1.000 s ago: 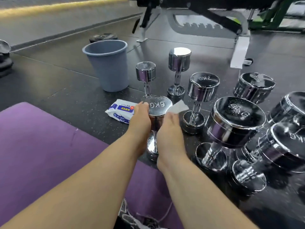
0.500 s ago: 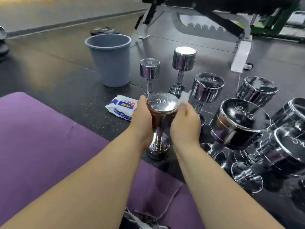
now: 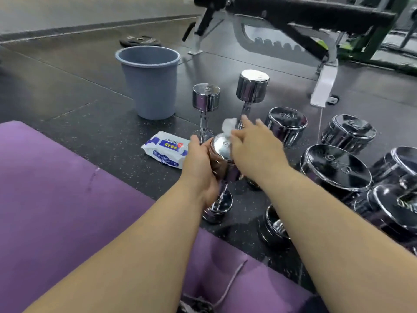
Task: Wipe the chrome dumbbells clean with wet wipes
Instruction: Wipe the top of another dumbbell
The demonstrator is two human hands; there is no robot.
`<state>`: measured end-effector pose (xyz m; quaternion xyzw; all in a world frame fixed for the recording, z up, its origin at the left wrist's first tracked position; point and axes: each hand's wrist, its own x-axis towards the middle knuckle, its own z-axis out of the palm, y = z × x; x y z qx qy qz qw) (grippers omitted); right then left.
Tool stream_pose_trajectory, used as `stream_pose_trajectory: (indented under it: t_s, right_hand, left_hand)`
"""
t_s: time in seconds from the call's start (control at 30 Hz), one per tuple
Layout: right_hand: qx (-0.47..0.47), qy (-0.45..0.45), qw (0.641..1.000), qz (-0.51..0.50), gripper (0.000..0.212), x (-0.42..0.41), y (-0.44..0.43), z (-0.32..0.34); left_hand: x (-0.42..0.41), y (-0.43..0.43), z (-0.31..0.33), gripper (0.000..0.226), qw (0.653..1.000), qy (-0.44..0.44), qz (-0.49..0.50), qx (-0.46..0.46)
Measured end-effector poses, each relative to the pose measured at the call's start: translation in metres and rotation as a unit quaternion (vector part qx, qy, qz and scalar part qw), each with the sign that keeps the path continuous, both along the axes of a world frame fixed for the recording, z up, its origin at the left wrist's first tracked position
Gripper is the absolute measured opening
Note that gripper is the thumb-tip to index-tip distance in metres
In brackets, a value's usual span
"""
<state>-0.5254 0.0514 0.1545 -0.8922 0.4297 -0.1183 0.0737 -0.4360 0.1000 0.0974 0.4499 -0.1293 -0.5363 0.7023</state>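
At the centre of the frame a chrome dumbbell (image 3: 220,146) stands upright on the dark speckled rubber floor (image 3: 74,114), just beyond the edge of a purple mat (image 3: 56,188) that fills the lower left. The left hand (image 3: 198,164) wraps its grip round the side of the dumbbell's upper head, thumb at the top edge. The right hand (image 3: 256,152) lies over the right part of that head's flat top with its fingers stretched away from the camera; its grip holds a bunched white wet wipe (image 3: 228,127), which sticks up between thumb and forefinger at the far edge of the head. Just left of the dumbbell lies a white and blue pack of wet wipes (image 3: 165,150), flat on the floor. Behind it, toward the upper middle, stands a grey-blue plastic bucket (image 3: 150,86). Two smaller chrome dumbbells (image 3: 206,98) stand upright beyond the hands, and several larger ones (image 3: 336,168) crowd the right side, close together. A weight bench (image 3: 316,16) spans the upper right.
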Motion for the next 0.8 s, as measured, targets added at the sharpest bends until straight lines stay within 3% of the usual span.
stream_pose_trajectory:
  t_s: [0.07, 0.13, 0.23, 0.3, 0.47, 0.63, 0.8]
  right_hand:
    - [0.018, 0.014, 0.997, 0.068, 0.038, 0.011, 0.01, 0.0]
    - [-0.028, -0.019, 0.989, 0.142, 0.035, -0.001, 0.029, -0.013]
    - [-0.042, 0.004, 0.995, 0.091, 0.035, -0.022, 0.02, -0.014]
    - [0.0, 0.047, 0.998, 0.047, 0.037, -0.008, 0.001, -0.005]
    - [-0.01, 0.015, 0.987, 0.162, 0.038, -0.009, 0.053, -0.013]
    - [0.025, 0.078, 0.996, 0.048, 0.041, -0.015, 0.012, 0.0]
    - [0.007, 0.014, 0.988, 0.156, 0.045, -0.017, 0.046, -0.014]
  left_hand:
    - [0.004, 0.001, 0.001, 0.064, 1.0, 0.012, 0.002, 0.006]
    - [0.011, 0.003, 0.002, 0.061, 0.999, 0.029, 0.003, 0.015]
    - [0.012, 0.001, 0.002, 0.071, 1.0, 0.018, -0.006, 0.019]
    - [0.006, -0.002, 0.001, 0.073, 1.0, 0.009, 0.005, 0.024]
    - [0.013, 0.005, 0.006, 0.066, 0.999, 0.038, 0.016, 0.035]
    - [0.003, 0.001, 0.006, 0.068, 0.999, 0.006, 0.019, 0.044]
    - [0.012, 0.007, 0.007, 0.069, 0.998, 0.024, 0.011, 0.052]
